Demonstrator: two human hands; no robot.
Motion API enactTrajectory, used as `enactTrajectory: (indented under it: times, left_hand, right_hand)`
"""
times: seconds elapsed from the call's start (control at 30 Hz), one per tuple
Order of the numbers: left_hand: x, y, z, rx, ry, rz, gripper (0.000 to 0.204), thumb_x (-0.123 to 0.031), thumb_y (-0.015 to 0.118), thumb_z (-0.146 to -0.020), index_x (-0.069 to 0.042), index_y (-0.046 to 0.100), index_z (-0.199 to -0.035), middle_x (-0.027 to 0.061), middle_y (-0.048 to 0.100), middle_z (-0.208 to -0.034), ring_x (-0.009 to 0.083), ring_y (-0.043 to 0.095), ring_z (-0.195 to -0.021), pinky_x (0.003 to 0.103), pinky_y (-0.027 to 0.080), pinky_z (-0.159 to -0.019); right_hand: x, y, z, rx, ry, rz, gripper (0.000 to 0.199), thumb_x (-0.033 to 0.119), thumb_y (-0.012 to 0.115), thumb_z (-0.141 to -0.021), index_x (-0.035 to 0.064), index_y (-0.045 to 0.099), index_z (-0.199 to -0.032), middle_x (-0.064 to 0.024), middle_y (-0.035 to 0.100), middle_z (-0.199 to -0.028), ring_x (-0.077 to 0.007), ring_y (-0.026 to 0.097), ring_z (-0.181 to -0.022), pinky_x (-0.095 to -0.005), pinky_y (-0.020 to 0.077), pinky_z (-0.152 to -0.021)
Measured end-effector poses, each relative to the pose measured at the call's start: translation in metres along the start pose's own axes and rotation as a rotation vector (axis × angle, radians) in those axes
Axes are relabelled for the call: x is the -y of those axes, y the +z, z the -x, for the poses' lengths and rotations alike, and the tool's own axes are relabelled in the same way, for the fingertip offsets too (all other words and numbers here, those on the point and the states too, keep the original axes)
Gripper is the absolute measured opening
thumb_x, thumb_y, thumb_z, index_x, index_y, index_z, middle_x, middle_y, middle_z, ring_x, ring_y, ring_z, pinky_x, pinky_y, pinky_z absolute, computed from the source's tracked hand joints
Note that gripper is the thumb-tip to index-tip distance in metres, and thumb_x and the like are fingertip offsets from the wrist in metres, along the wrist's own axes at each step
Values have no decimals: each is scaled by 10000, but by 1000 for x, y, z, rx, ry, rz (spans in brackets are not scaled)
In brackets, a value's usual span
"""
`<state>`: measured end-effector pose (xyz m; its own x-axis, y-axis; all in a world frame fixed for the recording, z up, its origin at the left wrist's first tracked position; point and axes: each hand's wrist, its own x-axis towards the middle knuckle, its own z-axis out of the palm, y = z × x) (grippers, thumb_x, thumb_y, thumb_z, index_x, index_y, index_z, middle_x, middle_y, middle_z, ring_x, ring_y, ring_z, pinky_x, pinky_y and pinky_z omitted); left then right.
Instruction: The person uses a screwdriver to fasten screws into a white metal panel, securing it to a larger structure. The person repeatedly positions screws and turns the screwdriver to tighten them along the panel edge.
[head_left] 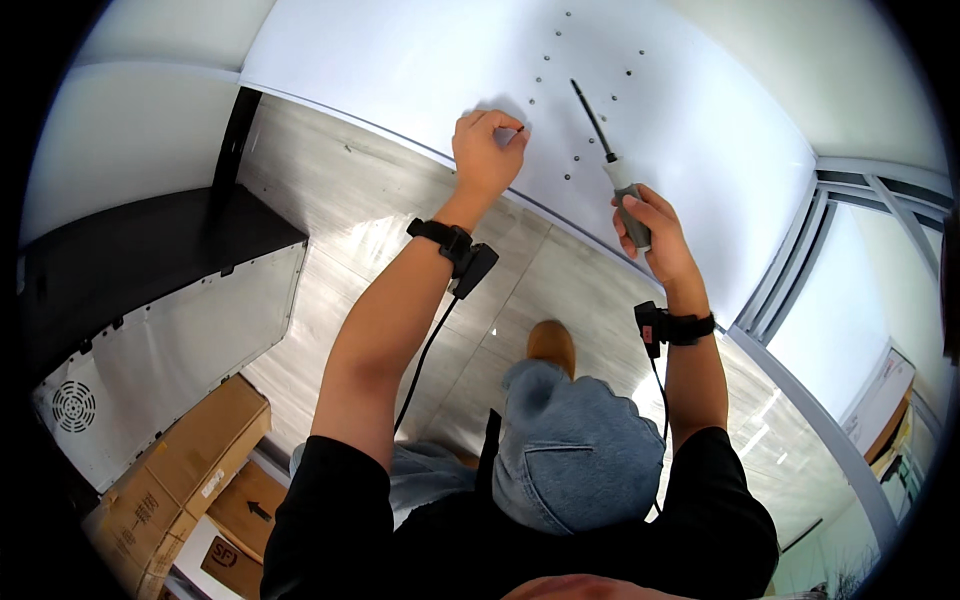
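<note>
Over the tabletop (400, 60), the left hand (486, 155) pinches a dark piece (521, 128); the right hand (660, 232) grips a screwdriver (622, 178) near small screws (567, 177).

The white tabletop (370, 50) is being brightly lit, a soft shadow is being cast beside the left hand (488, 150), glare is being reflected by the floor (380, 235), and edges are being bent near the blackened rim.

The piece (521, 129) in the left hand (485, 155) is indistinctly small; tabletop (390, 55) cropped.

Black arrow (259, 511) on carton (248, 484); print (145, 508) on cardboard box (205, 440).
</note>
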<state>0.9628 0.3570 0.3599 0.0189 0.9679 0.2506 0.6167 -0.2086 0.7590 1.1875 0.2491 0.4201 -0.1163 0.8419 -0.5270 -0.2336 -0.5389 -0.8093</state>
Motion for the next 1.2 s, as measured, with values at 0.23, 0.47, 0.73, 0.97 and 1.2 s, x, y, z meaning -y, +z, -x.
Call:
enactTrajectory:
  times: [0.23, 0.47, 0.73, 0.97, 1.2]
  left_hand:
    - [2, 14, -3, -60, 90, -30, 89, -46, 696, -681, -73, 666, -761, 45, 645, -745, 215, 560, -744, 343, 467, -670]
    - [9, 17, -2, -118, 245, -47, 84, -51, 674, -686, -86, 657, -760, 21, 649, -709, 224, 561, -732, 344, 460, -662]
    - [11, 19, -5, -139, 271, -129, 105, -35, 676, -673, -102, 640, -747, 4, 626, -721, 223, 536, -730, 346, 427, -660]
    - [16, 29, -6, -161, 262, -150, 154, -76, 734, -656, -153, 702, -787, -13, 590, -773, 204, 509, -819, 338, 405, -655]
    - [18, 28, -3, -154, 205, -188, 195, -140, 770, -665, -176, 730, -852, -5, 550, -866, 209, 473, -869, 343, 382, -751]
  right_hand:
    - [-8, 2, -8, 23, 11, -7, 260, 279, 531, -896, 23, 546, -937, -31, 520, -627, -96, 451, -455, -237, 341, -434]
    - [-15, 4, -13, 19, 36, 5, 263, 276, 507, -903, 19, 534, -951, -39, 518, -635, -97, 434, -453, -225, 326, -423]
    - [-19, 5, -19, 42, 31, -21, 263, 291, 526, -899, 30, 541, -930, -25, 524, -621, -99, 462, -443, -238, 332, -413]
    - [-24, 3, -22, 34, 55, -29, 261, 290, 523, -902, 31, 543, -934, -26, 523, -622, -101, 457, -442, -240, 332, -419]
    - [-25, 6, -23, 36, 46, -27, 265, 289, 523, -900, 27, 544, -933, -34, 525, -628, -105, 460, -449, -240, 338, -423]
